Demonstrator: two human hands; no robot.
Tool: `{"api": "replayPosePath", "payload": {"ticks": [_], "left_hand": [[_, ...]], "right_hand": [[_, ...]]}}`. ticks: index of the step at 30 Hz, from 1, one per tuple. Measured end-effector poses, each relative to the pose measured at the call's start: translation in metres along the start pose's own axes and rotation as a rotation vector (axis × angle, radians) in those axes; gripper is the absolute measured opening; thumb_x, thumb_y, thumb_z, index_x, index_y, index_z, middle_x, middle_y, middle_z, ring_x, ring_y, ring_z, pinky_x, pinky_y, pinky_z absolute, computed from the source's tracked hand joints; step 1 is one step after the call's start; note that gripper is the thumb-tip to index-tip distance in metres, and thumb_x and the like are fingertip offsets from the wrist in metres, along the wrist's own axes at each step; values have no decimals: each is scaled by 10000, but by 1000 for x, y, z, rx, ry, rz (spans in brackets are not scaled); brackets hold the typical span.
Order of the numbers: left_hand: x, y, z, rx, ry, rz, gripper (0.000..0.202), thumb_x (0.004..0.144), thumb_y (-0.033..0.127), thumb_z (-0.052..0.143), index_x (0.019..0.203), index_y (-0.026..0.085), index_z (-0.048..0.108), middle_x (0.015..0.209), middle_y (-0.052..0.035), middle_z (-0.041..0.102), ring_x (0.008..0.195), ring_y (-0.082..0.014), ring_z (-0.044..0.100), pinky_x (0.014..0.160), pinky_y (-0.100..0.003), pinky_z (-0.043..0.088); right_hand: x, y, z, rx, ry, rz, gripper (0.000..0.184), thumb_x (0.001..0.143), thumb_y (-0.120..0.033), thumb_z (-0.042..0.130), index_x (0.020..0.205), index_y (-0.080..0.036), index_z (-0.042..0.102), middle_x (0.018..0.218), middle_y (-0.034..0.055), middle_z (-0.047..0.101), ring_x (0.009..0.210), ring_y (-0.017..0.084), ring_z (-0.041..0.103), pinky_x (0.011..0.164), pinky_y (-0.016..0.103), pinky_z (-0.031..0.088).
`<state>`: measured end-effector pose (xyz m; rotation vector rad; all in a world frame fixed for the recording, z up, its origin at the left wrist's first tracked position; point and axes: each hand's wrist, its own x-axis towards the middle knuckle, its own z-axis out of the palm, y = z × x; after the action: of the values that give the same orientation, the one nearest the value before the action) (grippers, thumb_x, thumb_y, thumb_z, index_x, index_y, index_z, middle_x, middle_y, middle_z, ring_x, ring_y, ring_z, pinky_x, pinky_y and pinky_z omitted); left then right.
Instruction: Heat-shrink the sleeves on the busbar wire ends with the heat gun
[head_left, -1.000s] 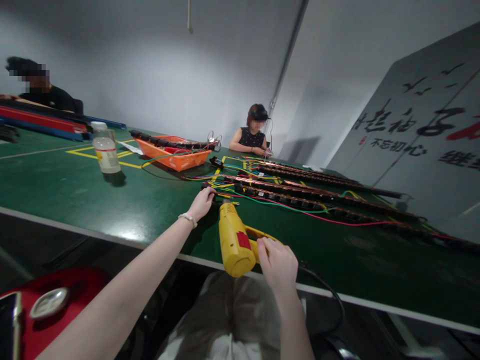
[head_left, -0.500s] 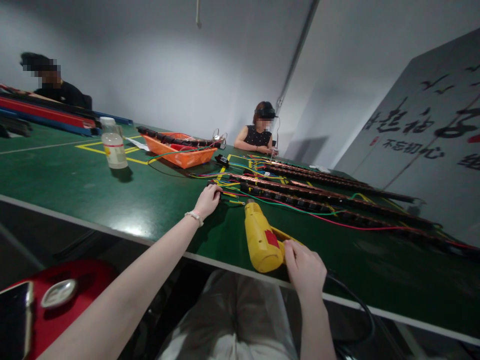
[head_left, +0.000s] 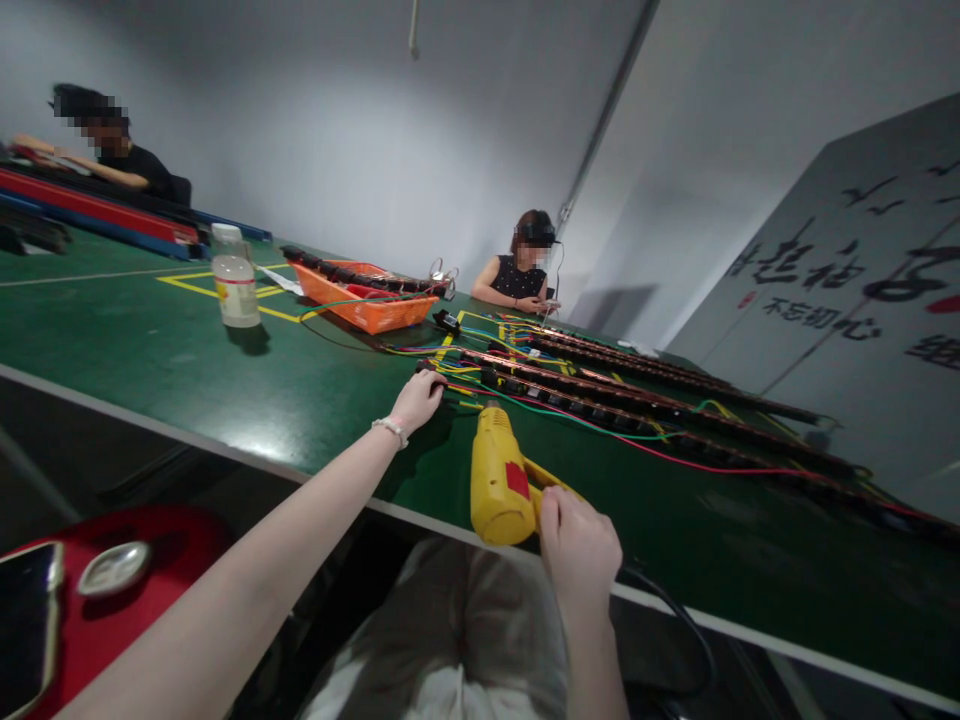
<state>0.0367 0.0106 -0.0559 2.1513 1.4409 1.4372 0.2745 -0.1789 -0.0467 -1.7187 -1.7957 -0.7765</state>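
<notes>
My right hand [head_left: 581,545] is wrapped round the handle of a yellow heat gun [head_left: 499,485] with a red patch on its side. Its nozzle points away from me, close to the thin wire ends [head_left: 471,405] with yellow tips. On the green table, my left hand [head_left: 420,402] is closed at the near end of a bundle of coloured wires [head_left: 461,368]. A small black part shows at its fingertips, and the fingers partly hide what they grip. Long dark strips with copper-coloured edges [head_left: 570,380] lie to the right of the wires.
An orange basket [head_left: 386,315] carrying a dark strip and a clear bottle [head_left: 236,285] stand on the table [head_left: 150,380]. Two people sit across it. A red stool [head_left: 172,545] at lower left holds a phone [head_left: 30,620] and a small dish [head_left: 114,568]. A black cable [head_left: 697,625] hangs at right.
The heat gun and my right hand have moved a little to the left, bringing the nozzle nearer the wire ends. My left hand stays at the wires. The view has tilted slightly.
</notes>
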Motion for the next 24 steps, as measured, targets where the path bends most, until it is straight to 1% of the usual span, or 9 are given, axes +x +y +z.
{"api": "replayPosePath", "payload": {"ticks": [3, 7, 12, 18, 21, 24], "left_hand": [[0, 0, 0, -25, -5, -5, 194, 814, 154, 468, 923, 161, 629, 961, -76, 608, 901, -189, 568, 876, -359, 460], [0, 0, 1, -46, 4, -10, 191, 821, 148, 464, 921, 155, 626, 978, -83, 609, 928, -191, 568, 894, -360, 454], [0, -2, 1, -42, 10, 1, 198, 827, 134, 441, 918, 161, 614, 972, -82, 610, 943, -188, 563, 911, -356, 446], [0, -1, -2, -18, -6, 27, 159, 822, 168, 473, 921, 162, 598, 952, -73, 618, 937, -188, 559, 913, -368, 440], [0, -1, -3, -11, -17, 39, 135, 816, 162, 490, 908, 159, 589, 943, -70, 619, 918, -186, 561, 889, -357, 450], [0, -2, -4, -33, -23, 40, 129, 816, 149, 488, 898, 163, 587, 932, -66, 621, 897, -181, 568, 864, -344, 461]], "right_hand": [[0, -18, -2, 35, 14, -20, 346, 916, -276, 349, 669, -198, 578, 644, -1, 629, 644, 133, 559, 647, 275, 287], [1, -40, -6, 103, 24, -55, 335, 919, -265, 342, 719, -191, 600, 700, 14, 657, 671, 137, 567, 664, 284, 285], [0, -54, -6, 142, 9, -75, 343, 920, -271, 339, 708, -196, 597, 681, 12, 647, 668, 145, 558, 666, 293, 277], [-2, -52, -6, 166, -8, -86, 339, 920, -280, 345, 695, -197, 584, 655, 1, 621, 656, 133, 538, 668, 282, 270], [-1, -43, -5, 177, 9, -80, 353, 922, -291, 344, 673, -200, 577, 628, -11, 606, 647, 122, 538, 654, 272, 267], [1, -30, -3, 187, 12, -73, 344, 920, -294, 353, 690, -203, 592, 658, -15, 629, 667, 114, 555, 658, 256, 281]]}}
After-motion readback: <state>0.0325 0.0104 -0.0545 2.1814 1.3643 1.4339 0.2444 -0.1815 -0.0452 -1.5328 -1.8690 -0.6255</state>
